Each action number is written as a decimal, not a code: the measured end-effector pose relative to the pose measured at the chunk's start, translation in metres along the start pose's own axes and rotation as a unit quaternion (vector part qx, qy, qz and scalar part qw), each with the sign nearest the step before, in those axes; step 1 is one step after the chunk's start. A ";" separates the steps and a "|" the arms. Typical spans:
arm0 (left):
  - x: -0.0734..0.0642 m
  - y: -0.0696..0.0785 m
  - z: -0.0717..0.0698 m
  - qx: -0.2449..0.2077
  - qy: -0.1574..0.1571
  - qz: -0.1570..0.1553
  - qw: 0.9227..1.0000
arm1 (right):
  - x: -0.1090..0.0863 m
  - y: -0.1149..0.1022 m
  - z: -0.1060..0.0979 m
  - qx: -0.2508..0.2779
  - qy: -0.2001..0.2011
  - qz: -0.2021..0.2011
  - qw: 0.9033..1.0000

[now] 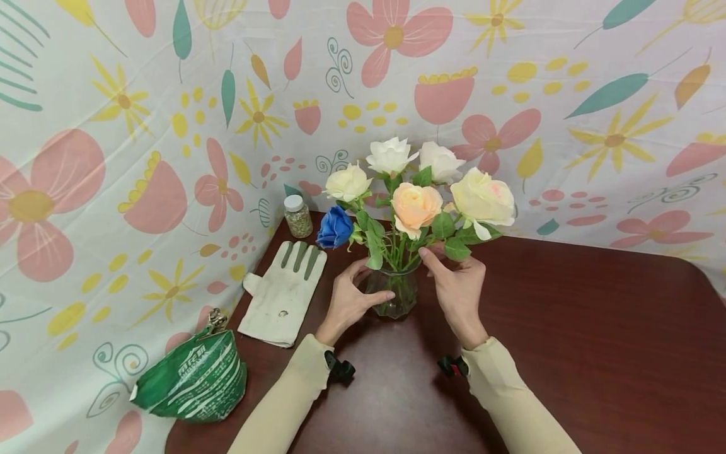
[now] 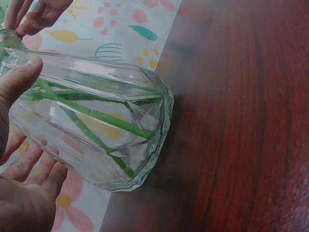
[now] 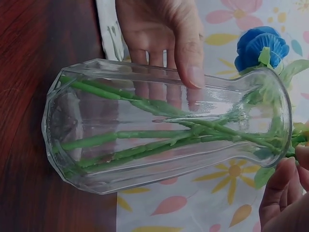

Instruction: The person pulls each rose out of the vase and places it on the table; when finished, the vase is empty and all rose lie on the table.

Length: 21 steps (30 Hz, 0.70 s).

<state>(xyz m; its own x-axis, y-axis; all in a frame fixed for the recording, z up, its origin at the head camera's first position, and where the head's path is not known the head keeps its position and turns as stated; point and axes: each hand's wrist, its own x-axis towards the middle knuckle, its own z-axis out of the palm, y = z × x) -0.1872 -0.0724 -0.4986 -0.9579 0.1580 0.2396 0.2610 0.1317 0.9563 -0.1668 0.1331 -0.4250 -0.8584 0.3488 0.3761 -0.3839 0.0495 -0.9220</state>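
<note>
Glass vase point(image 1: 404, 297) of roses point(image 1: 416, 209), upright on table point(image 1: 595, 328) near far edge, hand-braced.
Stems point(image 2: 104, 116) cross inside vase, so roses fan out w/o crowding. L hand point(image 1: 353, 295) grips vase body, thumb one side, fingers opp., presumably to steady a top-heavy load; R hand point(image 1: 460, 287) at rim, fingertips held narrow, seems to pinch one of the stems, tho leaves point(image 1: 443, 225) obscure exact hold.
</note>
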 end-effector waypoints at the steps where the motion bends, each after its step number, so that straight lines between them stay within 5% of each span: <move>1: 0.000 0.000 0.000 0.000 0.002 0.000 1.000 | 0.000 0.000 0.000 0.001 0.001 0.000 1.000; 21: -0.001 -0.003 0.004 0.034 0.027 -0.019 0.999 | 0.009 -0.021 -0.004 0.053 0.023 0.018 0.998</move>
<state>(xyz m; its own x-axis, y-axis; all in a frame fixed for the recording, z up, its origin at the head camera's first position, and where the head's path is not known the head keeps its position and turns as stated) -0.1863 -0.0693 -0.5023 -0.9716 0.0998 0.2144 0.2309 0.2035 0.9515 -0.1652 0.1387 -0.4029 -0.8566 0.3922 0.3353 -0.3882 -0.0618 -0.9195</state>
